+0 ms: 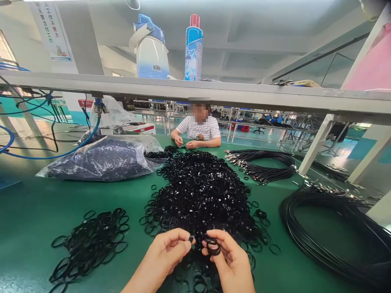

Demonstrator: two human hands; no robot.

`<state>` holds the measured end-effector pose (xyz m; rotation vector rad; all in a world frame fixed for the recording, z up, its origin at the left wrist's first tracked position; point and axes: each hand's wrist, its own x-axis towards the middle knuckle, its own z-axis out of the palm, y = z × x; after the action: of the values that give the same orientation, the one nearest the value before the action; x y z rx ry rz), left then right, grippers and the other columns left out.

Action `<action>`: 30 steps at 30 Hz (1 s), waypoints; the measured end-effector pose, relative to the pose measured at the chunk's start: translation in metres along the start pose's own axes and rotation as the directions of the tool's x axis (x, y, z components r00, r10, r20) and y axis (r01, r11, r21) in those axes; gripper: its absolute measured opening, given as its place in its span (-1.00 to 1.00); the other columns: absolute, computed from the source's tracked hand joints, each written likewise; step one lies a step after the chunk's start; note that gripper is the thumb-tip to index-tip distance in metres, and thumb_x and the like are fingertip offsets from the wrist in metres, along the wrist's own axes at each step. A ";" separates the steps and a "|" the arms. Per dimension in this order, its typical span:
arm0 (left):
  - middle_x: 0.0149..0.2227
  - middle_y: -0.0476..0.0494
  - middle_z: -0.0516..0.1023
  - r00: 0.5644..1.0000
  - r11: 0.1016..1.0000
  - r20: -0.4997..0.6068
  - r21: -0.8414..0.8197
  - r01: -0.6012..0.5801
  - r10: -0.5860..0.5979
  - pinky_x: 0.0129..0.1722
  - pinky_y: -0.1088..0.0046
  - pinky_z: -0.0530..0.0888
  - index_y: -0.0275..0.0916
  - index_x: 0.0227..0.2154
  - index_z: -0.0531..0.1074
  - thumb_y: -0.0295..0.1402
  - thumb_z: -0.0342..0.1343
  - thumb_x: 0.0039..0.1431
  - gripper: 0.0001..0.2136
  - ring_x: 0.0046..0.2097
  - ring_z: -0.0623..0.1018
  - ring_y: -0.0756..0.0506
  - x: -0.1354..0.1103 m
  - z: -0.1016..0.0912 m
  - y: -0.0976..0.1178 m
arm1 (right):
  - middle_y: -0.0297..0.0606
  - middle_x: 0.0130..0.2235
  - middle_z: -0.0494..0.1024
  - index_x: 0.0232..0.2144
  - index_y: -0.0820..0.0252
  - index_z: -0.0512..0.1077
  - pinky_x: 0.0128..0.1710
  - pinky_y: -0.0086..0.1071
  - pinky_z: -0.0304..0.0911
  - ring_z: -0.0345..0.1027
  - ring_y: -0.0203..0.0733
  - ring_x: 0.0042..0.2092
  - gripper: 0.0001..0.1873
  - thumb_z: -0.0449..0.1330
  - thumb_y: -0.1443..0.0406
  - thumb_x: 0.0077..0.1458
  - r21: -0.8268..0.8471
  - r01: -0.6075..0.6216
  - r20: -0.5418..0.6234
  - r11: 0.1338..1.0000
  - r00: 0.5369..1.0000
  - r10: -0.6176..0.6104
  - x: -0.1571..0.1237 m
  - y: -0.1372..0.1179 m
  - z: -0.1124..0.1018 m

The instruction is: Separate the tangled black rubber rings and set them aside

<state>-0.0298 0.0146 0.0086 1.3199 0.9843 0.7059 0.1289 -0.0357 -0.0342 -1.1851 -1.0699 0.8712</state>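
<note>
My left hand [166, 250] is closed in a pinch on a small black ring [191, 238] held at its fingertips. Beside it, my right hand [229, 260] is curled around a few black rubber rings [213, 246] resting on its fingers. Both hands hover over the near edge of a large heap of black rings [200, 191] on the green table [27, 219]. A smaller, flatter pile of thin black rings [91, 240] lies to the left of my left hand.
A clear plastic bag of dark parts [104, 158] lies at the back left. Bundled black cables [265, 165] and a big cable coil [332, 236] lie on the right. Another person in a striped shirt [200, 128] works across the table. A shelf beam [195, 91] carries bottles overhead.
</note>
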 end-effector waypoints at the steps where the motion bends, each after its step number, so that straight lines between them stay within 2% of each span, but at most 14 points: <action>1: -0.68 0.21 0.08 1.000 1.000 0.000 0.008 -0.006 0.006 -0.68 0.60 -0.11 -0.25 -0.47 0.40 -0.02 0.19 -0.07 -0.65 -0.66 -0.02 0.15 -0.001 0.001 -0.001 | -0.25 -0.35 0.60 -0.27 0.17 0.44 -0.34 -0.49 0.36 0.52 -0.20 -0.35 -0.70 0.17 0.08 0.05 0.000 0.011 0.007 1.000 1.000 -0.011 -0.001 0.000 0.001; 7: -0.54 0.05 0.39 0.996 0.996 0.038 0.039 -0.083 0.081 -0.61 0.61 0.21 -0.22 -0.22 0.39 -0.03 0.11 0.05 -0.63 -0.54 0.29 0.06 -0.009 0.009 -0.005 | -0.31 -0.43 0.56 -0.35 0.13 0.47 -0.37 -0.49 0.34 0.46 -0.23 -0.41 -0.76 0.13 0.11 0.08 -0.136 0.165 0.086 0.977 0.984 -0.154 -0.006 0.006 0.003; 10: -0.48 0.01 0.44 0.991 0.993 0.075 -0.035 -0.112 0.114 -0.58 0.60 0.27 -0.23 -0.32 0.41 -0.08 0.18 0.01 -0.69 -0.46 0.38 0.02 -0.009 0.010 -0.007 | -0.32 -0.45 0.56 -0.38 0.11 0.50 -0.41 -0.50 0.32 0.43 -0.26 -0.44 -0.76 0.13 0.12 0.07 -0.207 0.232 0.085 0.950 0.972 -0.219 -0.009 0.009 0.005; 13: -0.57 0.02 0.43 0.994 0.992 0.009 -0.067 -0.108 0.109 -0.58 0.60 0.27 -0.25 -0.44 0.42 -0.12 0.24 -0.06 -0.71 -0.51 0.38 0.03 -0.004 0.008 -0.010 | -0.31 -0.47 0.56 -0.34 0.14 0.46 -0.40 -0.50 0.33 0.44 -0.25 -0.45 -0.76 0.16 0.11 0.05 -0.167 0.200 0.062 0.965 0.979 -0.192 -0.010 0.009 0.007; 17: -0.59 0.03 0.42 0.994 0.996 -0.063 -0.018 -0.089 0.088 -0.63 0.60 0.23 -0.28 -0.39 0.50 -0.08 0.24 -0.09 -0.66 -0.58 0.33 0.06 -0.001 0.003 -0.012 | -0.29 -0.51 0.56 -0.37 0.18 0.45 -0.46 -0.49 0.35 0.44 -0.23 -0.49 -0.73 0.20 0.09 0.01 -0.099 0.111 0.049 0.989 0.993 -0.107 -0.008 0.008 0.005; 21: -0.56 0.02 0.44 0.997 0.996 -0.017 0.050 -0.071 0.071 -0.63 0.60 0.19 -0.28 -0.37 0.55 -0.10 0.22 -0.06 -0.68 -0.60 0.25 0.10 -0.005 0.005 -0.009 | -0.28 -0.44 0.58 -0.39 0.13 0.56 -0.43 -0.50 0.36 0.46 -0.23 -0.43 -0.80 0.21 0.16 0.01 -0.157 0.190 0.050 0.969 0.982 -0.184 -0.006 0.006 0.002; 23: -0.51 -0.03 0.50 0.996 0.994 0.001 0.067 -0.088 0.088 -0.59 0.58 0.22 -0.26 -0.35 0.56 -0.12 0.20 -0.02 -0.70 -0.56 0.30 0.06 -0.007 0.007 -0.009 | -0.26 -0.40 0.59 -0.35 0.11 0.57 -0.42 -0.51 0.37 0.48 -0.21 -0.39 -0.81 0.22 0.18 -0.01 -0.152 0.201 0.020 0.968 0.979 -0.201 -0.007 0.004 0.002; 25: -0.43 -0.09 0.55 0.992 0.990 0.010 0.066 -0.125 0.125 -0.49 0.53 0.30 -0.24 -0.35 0.56 -0.14 0.21 -0.02 -0.73 -0.46 0.40 -0.01 -0.007 0.009 -0.011 | -0.24 -0.39 0.60 -0.33 0.12 0.56 -0.42 -0.49 0.38 0.48 -0.19 -0.40 -0.78 0.24 0.18 -0.05 -0.137 0.147 -0.018 0.980 0.988 -0.151 -0.007 0.003 0.002; 27: -0.42 -0.11 0.54 0.988 0.984 0.012 0.083 -0.155 0.155 -0.39 0.49 0.33 -0.24 -0.38 0.55 -0.18 0.22 -0.03 -0.77 -0.39 0.43 -0.05 -0.007 0.010 -0.015 | -0.24 -0.42 0.61 -0.35 0.14 0.56 -0.41 -0.46 0.40 0.48 -0.19 -0.42 -0.77 0.25 0.17 -0.07 -0.121 0.095 -0.006 0.988 0.995 -0.097 -0.007 0.002 0.003; 30: -0.51 -0.02 0.45 0.987 0.973 0.014 0.169 -0.157 0.157 -0.45 0.51 0.27 -0.24 -0.42 0.55 -0.24 0.24 -0.05 -0.82 -0.46 0.34 0.00 -0.006 0.010 -0.019 | -0.25 -0.42 0.61 -0.39 0.15 0.55 -0.36 -0.43 0.40 0.48 -0.19 -0.43 -0.80 0.21 0.17 -0.03 -0.091 0.078 0.069 0.993 0.995 -0.071 -0.007 0.001 0.004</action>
<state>-0.0253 0.0018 -0.0089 1.5600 0.9632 0.7544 0.1236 -0.0408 -0.0362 -1.1929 -1.2120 0.8141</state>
